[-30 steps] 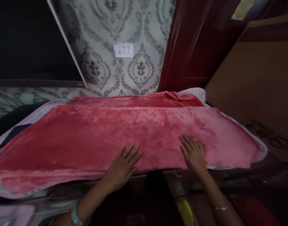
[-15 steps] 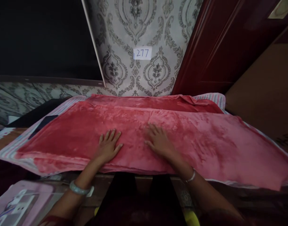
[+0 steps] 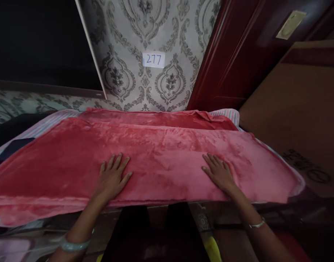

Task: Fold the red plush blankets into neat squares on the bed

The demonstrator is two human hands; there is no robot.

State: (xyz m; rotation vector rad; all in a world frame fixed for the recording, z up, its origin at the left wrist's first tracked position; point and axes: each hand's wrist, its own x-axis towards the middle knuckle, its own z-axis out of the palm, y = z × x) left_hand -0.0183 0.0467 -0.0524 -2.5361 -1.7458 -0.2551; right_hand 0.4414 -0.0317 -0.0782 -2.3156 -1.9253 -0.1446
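Observation:
A long pink-red plush blanket [image 3: 167, 174] lies folded lengthwise across the surface before me, its back layer showing beyond the front fold. My left hand [image 3: 112, 176] rests flat on its front half, left of the middle, fingers spread. Farther right, my right hand [image 3: 218, 173] also lies palm down on the plush, with its fingers stretched out. Neither hand grips anything. Beneath the blanket, a striped cloth [image 3: 225, 114] shows at the back right corner and along the left side.
A dark flat object [image 3: 14, 149] lies at the left on the striped cloth. Behind stand a black screen [image 3: 44, 47] and a patterned wall with a paper label [image 3: 153, 59] reading 277. A large cardboard box [image 3: 297, 109] stands at the right, beside a dark red door [image 3: 237, 47].
My right hand has slid to the right across the blanket, leaving a smoother, lighter streak. The left hand stays about where it was on the cloth. The view has turned right.

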